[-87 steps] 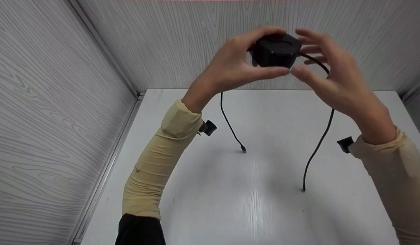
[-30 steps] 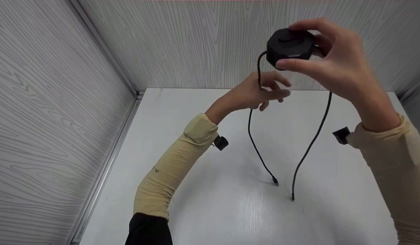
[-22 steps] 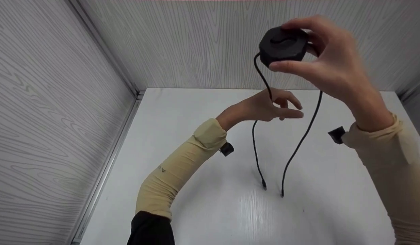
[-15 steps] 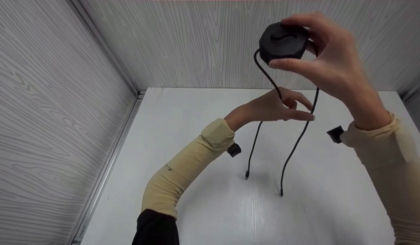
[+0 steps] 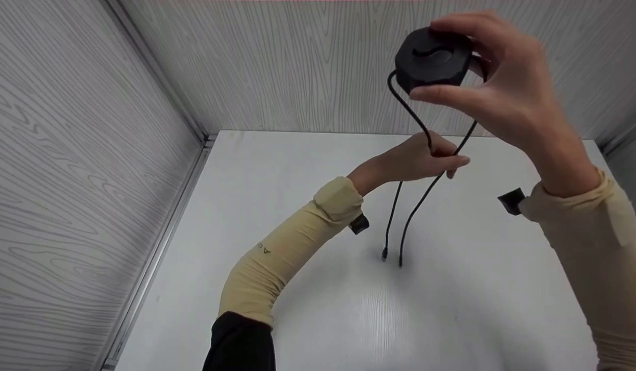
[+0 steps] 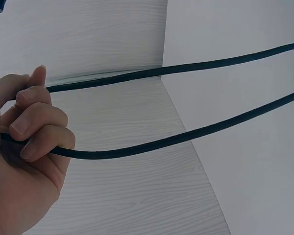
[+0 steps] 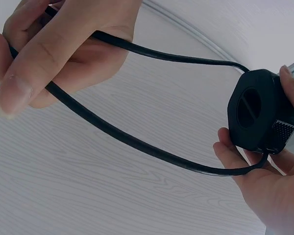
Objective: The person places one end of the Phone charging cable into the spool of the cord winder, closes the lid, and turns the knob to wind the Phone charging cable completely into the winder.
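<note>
Two black cables (image 5: 394, 208) run from a black, many-sided case (image 5: 432, 59) that the right hand (image 5: 516, 87) grips in front of the grey wood-grained wall (image 5: 277, 67); the left hand (image 5: 413, 158) holds both above the white table (image 5: 323, 309).

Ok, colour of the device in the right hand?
The device is black, with a light-speckled patch; best seen in the right wrist view.

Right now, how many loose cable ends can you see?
2, both below the left hand in the head view: the left cable end, and the right cable end slightly lower.
</note>
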`<action>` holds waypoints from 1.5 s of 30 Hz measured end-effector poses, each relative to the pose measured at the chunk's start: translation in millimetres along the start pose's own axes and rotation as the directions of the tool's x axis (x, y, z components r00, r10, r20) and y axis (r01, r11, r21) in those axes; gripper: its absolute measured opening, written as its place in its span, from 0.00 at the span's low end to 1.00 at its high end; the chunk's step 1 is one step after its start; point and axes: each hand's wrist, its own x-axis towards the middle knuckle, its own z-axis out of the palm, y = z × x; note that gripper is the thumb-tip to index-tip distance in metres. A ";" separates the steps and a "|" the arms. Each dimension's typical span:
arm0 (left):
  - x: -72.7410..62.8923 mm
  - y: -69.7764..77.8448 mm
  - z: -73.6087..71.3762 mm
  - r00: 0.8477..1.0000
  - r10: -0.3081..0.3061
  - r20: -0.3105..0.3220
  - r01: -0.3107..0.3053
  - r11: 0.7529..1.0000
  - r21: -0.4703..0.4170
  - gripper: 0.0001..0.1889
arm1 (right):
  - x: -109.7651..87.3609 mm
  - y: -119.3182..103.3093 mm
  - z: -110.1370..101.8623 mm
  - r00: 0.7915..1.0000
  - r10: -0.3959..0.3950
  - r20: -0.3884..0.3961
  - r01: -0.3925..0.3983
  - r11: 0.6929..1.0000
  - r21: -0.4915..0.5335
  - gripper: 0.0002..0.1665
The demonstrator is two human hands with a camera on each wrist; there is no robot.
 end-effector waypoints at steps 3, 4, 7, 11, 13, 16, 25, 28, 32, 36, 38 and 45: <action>-0.6 -4.5 -1.3 1.000 -0.003 -0.019 0.004 1.000 0.019 0.21 | 0.5 -4.9 -1.1 1.000 0.007 -0.011 -0.007 1.000 0.001 0.40; -1.1 -5.9 -1.3 1.000 -0.012 -0.021 0.013 0.999 0.030 0.22 | 0.7 -6.9 -1.7 1.000 0.008 -0.018 -0.008 1.000 0.007 0.40; -2.7 -9.5 0.0 0.998 -0.062 -0.018 0.063 0.996 0.064 0.24 | 1.6 -12.9 -3.9 1.000 -0.016 -0.024 0.016 1.000 0.022 0.39; -5.5 -15.2 3.3 0.992 -0.118 -0.033 0.120 0.990 0.074 0.29 | 4.3 -17.2 -5.7 0.997 -0.079 0.000 0.079 0.997 0.017 0.39; -6.4 -18.7 5.2 0.989 -0.142 -0.044 0.146 0.986 0.081 0.30 | 6.2 -18.1 -6.5 0.995 -0.097 0.017 0.097 0.995 -0.004 0.40; -7.7 -24.5 8.1 0.983 -0.180 -0.043 0.184 0.979 0.090 0.32 | 8.3 -19.4 -8.5 0.996 -0.085 0.032 0.086 0.995 -0.042 0.41; -16.7 -47.6 20.9 0.970 -0.245 0.010 0.242 0.964 0.114 0.35 | 11.3 -18.9 -19.1 0.994 -0.102 0.032 0.104 0.993 -0.061 0.37; -22.0 -56.1 26.2 0.960 -0.275 0.049 0.269 0.958 0.098 0.36 | 12.9 -19.2 -22.1 0.996 -0.091 0.023 0.092 0.994 -0.062 0.38; -27.4 -66.8 31.1 0.952 -0.293 0.089 0.285 0.954 0.092 0.37 | 15.1 -17.8 -25.6 0.999 -0.043 0.007 0.044 0.996 -0.080 0.41; -32.4 -77.0 34.2 0.935 -0.335 0.119 0.323 0.940 0.110 0.37 | 16.2 -14.6 -28.6 1.000 -0.001 -0.016 -0.001 0.995 -0.102 0.43; -34.9 -82.0 35.3 0.923 -0.359 0.138 0.345 0.931 0.120 0.37 | 15.9 -13.7 -29.8 1.000 0.010 -0.029 -0.014 0.994 -0.113 0.45; -41.8 -98.1 38.6 0.905 -0.399 0.148 0.384 0.916 0.121 0.36 | 15.5 -13.6 -30.1 0.999 0.028 -0.037 -0.033 0.989 -0.141 0.48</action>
